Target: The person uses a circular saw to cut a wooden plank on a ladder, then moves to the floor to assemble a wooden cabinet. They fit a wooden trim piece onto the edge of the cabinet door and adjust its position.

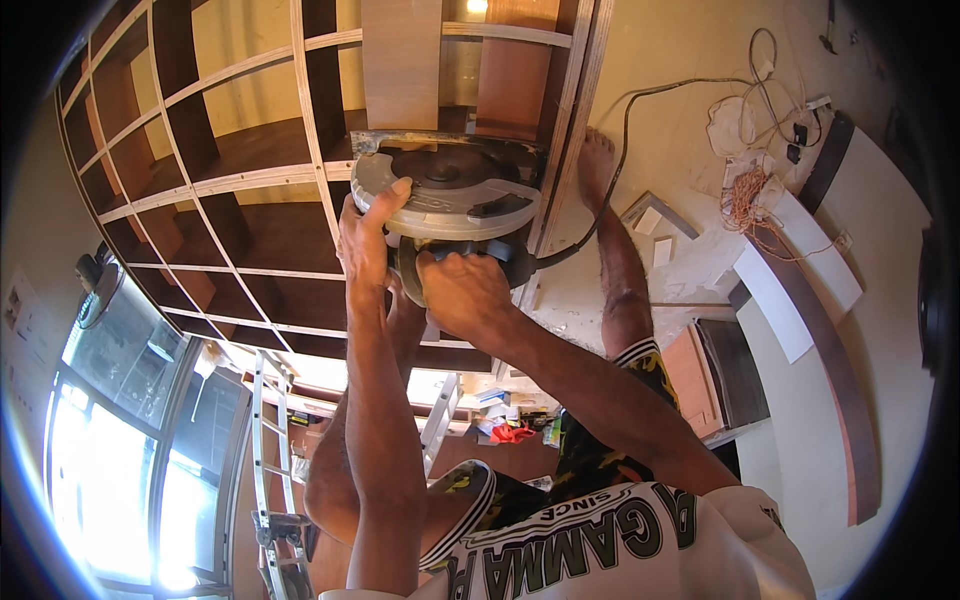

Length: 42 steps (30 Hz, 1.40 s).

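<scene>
A corded circular saw (pixel 458 212) with a grey metal guard is held over a wooden grid of open compartments (pixel 312 150). My left hand (pixel 366 235) grips the left side of the saw, its thumb lying on the guard. Around the rear handle my right hand (pixel 466 292) is closed; the trigger is hidden beneath its fingers. The saw's flat base plate (pixel 400 139) faces away from me, near a brown upright board (pixel 402 75). From the handle end, a black cable (pixel 618 170) runs off to the right. Whether the blade is touching wood I cannot tell.
My bare foot (pixel 597 155) is on the floor beside the grid's right edge, close to the cable. Further right lie wood offcuts (pixel 660 218), tangled orange cord (pixel 748 200) and long panels (pixel 815 340). A stepladder (pixel 262 425) stands at lower left by the window (pixel 120 470).
</scene>
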Motion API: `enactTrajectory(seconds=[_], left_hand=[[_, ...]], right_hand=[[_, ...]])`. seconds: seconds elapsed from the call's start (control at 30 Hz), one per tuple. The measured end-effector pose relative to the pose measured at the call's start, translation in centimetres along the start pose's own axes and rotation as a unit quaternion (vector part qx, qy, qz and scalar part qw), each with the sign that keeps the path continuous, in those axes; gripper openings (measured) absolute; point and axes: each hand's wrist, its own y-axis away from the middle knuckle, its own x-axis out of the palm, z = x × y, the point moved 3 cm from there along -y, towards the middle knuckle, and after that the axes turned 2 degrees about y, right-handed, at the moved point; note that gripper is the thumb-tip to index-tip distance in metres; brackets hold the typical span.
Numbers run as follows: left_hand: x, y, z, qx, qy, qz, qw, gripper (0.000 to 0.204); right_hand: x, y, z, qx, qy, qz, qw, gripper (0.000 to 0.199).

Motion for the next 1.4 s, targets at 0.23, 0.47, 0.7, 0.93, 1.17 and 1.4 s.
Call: enactTrajectory(seconds=[0.23, 0.47, 0.7, 0.93, 1.17, 1.4], left_hand=[[-0.1, 0.0, -0.1, 0.0, 0.004, 0.004, 1.0, 0.067], [-0.2, -0.2, 0.2, 0.001, 0.008, -0.002, 1.0, 0.065], [0.1, 0.1, -0.3, 0.014, 0.056, -0.019, 0.998, 0.062], [0.1, 0.1, -0.2, -0.004, 0.042, 0.0, 0.999, 0.064], [0.3, 0.3, -0.7, 0.005, 0.055, 0.005, 0.998, 0.062], [0.4, 0.5, -1.1, 0.006, 0.047, 0.002, 0.999, 0.065]], right_hand=[[-0.1, 0.0, 0.1, -0.005, 0.004, -0.008, 1.0, 0.022], [0.2, -0.2, -0.1, 0.0, -0.014, 0.008, 1.0, 0.027], [0.0, -0.1, 0.2, -0.007, -0.003, -0.005, 1.0, 0.021], [-0.1, -0.1, 0.2, -0.013, 0.002, -0.016, 1.0, 0.02], [-0.1, -0.2, 0.3, -0.01, -0.001, -0.011, 1.0, 0.021], [0.0, -0.5, 0.3, -0.003, -0.018, 0.015, 1.0, 0.031]])
